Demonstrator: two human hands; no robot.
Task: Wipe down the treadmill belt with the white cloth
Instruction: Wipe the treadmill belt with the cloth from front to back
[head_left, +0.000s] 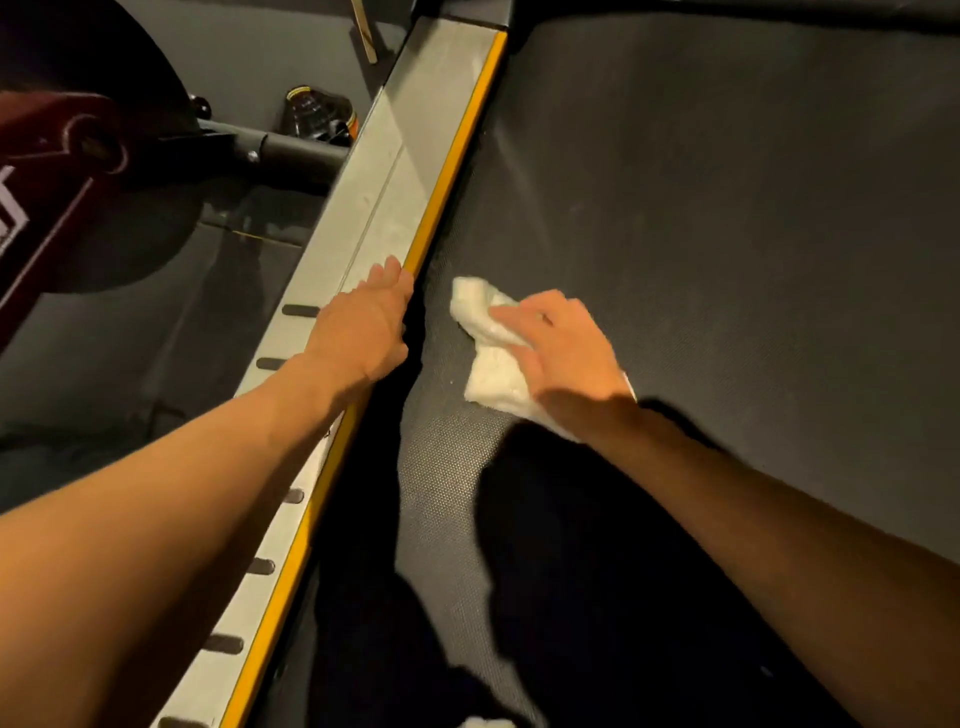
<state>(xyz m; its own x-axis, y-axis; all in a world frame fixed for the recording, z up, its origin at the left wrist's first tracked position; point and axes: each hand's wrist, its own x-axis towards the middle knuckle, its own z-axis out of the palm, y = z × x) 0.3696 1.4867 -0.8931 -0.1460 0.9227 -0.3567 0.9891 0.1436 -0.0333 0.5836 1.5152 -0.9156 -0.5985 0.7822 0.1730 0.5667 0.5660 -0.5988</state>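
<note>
Two bare hands show in the head view. The right hand (563, 348) lies with straight, spread fingers on the white cloth (493, 374) and presses it flat on the treadmill belt (727, 208); it does not clench the cloth. The cloth is crumpled and lies on the left part of the belt, near the side rail (384, 171) but not touching it. Its long axis goes diagonally, from the far left end down to the near right end under the palm. The left hand (363, 332) rests released on the grey rail, its fingers straight and pointing along the yellow strip (457, 150). Rail and belt run from near left to far right. Beyond the rail a brown bottle (317, 117) lies on the floor.
</note>
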